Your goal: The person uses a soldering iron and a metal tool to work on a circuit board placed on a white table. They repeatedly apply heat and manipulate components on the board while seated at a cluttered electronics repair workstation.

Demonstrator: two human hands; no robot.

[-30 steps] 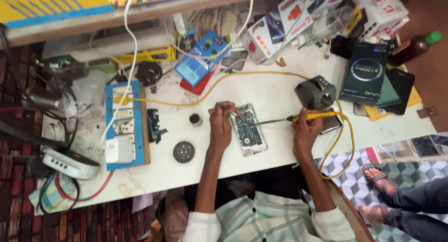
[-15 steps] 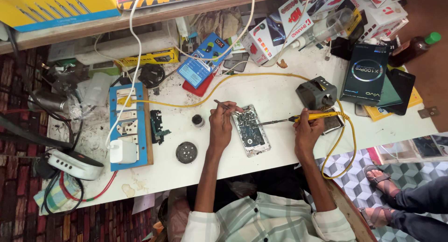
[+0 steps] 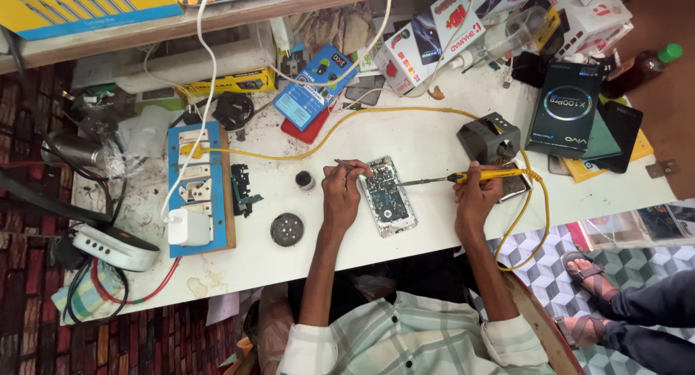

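Opened phone (image 3: 387, 197) flat on table; yellow-handled soldering iron (image 3: 463, 177) over it.

Soft, even daylight fills the scene, and the white worktop (image 3: 434, 223) reads bright without blowing out. Shadows are faint and short, lying just beneath the hands and the clutter. No strong glare shows. Focus is fairly sharp at the centre; fine detail softens toward the corners, where the wide lens bends straight edges slightly. The floor (image 3: 29, 100) at left looks dimmer.
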